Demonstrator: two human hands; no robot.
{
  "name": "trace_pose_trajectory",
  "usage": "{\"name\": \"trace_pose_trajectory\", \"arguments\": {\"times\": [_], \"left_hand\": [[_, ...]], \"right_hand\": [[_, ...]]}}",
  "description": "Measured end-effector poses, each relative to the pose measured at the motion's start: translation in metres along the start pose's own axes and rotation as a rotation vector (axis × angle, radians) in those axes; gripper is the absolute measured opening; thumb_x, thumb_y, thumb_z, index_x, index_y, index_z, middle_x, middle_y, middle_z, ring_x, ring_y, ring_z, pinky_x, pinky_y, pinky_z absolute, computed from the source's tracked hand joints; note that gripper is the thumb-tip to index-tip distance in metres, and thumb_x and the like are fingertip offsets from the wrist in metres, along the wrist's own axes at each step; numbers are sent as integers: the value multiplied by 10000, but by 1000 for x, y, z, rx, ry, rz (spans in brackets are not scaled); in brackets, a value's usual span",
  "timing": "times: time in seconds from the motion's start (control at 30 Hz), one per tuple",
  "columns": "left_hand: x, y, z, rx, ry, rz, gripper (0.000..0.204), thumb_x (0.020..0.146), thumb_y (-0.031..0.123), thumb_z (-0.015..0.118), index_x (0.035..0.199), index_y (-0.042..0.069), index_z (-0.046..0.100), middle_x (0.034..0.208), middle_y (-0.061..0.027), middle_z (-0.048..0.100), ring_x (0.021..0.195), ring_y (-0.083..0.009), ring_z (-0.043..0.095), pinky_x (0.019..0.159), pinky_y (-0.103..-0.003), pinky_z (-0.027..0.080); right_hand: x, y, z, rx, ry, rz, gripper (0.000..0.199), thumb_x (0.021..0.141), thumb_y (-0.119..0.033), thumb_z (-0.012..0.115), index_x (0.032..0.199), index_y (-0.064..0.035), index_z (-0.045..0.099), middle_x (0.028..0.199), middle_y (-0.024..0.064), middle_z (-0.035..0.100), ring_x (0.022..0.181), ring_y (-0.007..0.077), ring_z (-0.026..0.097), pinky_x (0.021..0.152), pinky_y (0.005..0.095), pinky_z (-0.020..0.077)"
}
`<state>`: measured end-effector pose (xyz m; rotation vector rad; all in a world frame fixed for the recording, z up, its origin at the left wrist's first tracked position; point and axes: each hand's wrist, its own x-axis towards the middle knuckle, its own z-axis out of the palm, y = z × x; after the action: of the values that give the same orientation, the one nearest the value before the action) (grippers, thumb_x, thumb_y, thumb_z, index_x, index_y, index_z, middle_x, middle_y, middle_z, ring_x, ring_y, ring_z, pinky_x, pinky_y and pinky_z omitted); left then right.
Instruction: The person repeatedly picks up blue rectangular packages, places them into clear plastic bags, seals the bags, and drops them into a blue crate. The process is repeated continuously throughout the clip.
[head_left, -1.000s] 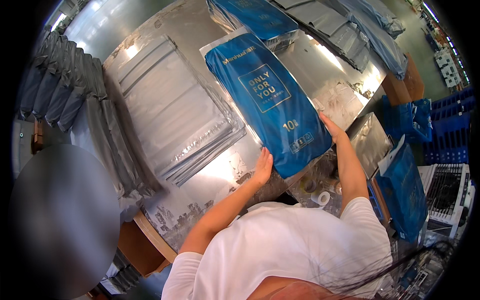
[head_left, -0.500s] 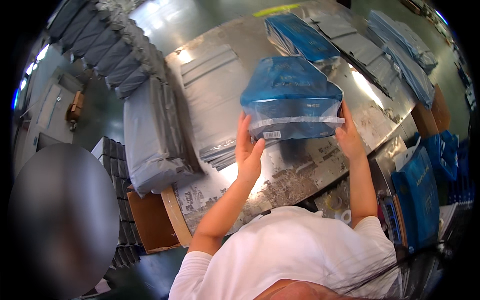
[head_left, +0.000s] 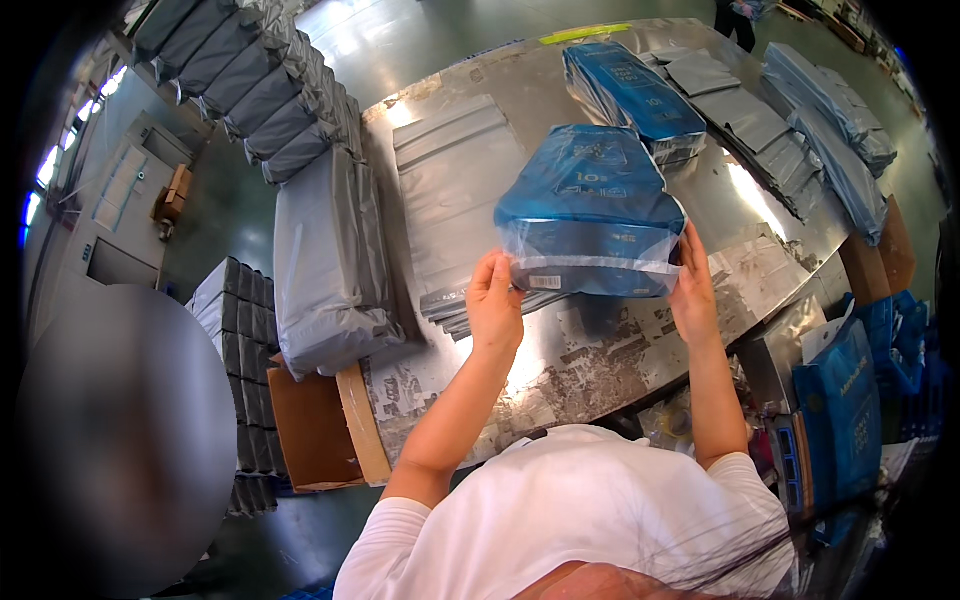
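Note:
A blue plastic bag [head_left: 590, 215] is in front of me over the metal table, with a clear strip band and a small barcode label along its near edge. My left hand [head_left: 494, 308] pinches the near left corner of the bag between thumb and fingers. At the right near corner, my right hand [head_left: 694, 290] grips the bag's edge, its fingers lying along the side and the thumb toward the near face. Just beyond the bag lies a stack of similar blue bags [head_left: 640, 98]. Left of it lies a pile of flat grey plastic bags [head_left: 455, 190].
A tall stack of filled grey bags [head_left: 325, 260] stands along the left side, with a cardboard box [head_left: 310, 430] below it. More grey packages [head_left: 825, 120] lie at the far right. Blue bags [head_left: 840, 410] and a blue crate [head_left: 890, 340] stand right of the metal table [head_left: 740, 315].
My left fingers, spread apart against the bag's side before, have closed on its near corner. The whole view has shifted slightly. My right hand keeps its hold on the right corner.

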<state>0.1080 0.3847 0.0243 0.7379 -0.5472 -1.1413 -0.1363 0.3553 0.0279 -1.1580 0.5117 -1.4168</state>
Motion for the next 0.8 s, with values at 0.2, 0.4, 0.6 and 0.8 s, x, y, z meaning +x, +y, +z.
{"name": "trace_pose_trajectory", "arguments": {"times": [0.2,0.4,0.6,0.8], "left_hand": [[3,-2,-2,-28,32,-31,108,884,156,519,920,65,565,854,-18,572,779,-121,538,689,-288,472],[8,3,-7,-23,-9,-51,111,890,128,498,881,33,553,838,-39,579,778,-143,541,703,-321,466],[14,3,-9,23,-53,-29,126,898,132,474,851,46,552,874,-58,599,783,-162,567,701,-336,475],[26,21,-4,157,-168,53,136,899,116,459,836,36,548,882,-60,594,790,-159,560,714,-336,472]], "right_hand": [[-1,-3,-6,50,47,31,636,889,-283,453,1376,-26,135,1396,134,216,1284,233,242,1030,365,242],[9,13,-23,7,140,116,629,895,-431,401,1361,-56,202,1380,101,250,1256,227,277,951,387,344],[60,47,-74,350,138,704,755,797,-636,407,1283,-60,371,1223,108,479,1128,228,451,914,370,386],[59,87,-70,486,84,776,642,813,-510,496,1250,-47,414,1196,112,504,1095,202,489,917,352,401]]}}
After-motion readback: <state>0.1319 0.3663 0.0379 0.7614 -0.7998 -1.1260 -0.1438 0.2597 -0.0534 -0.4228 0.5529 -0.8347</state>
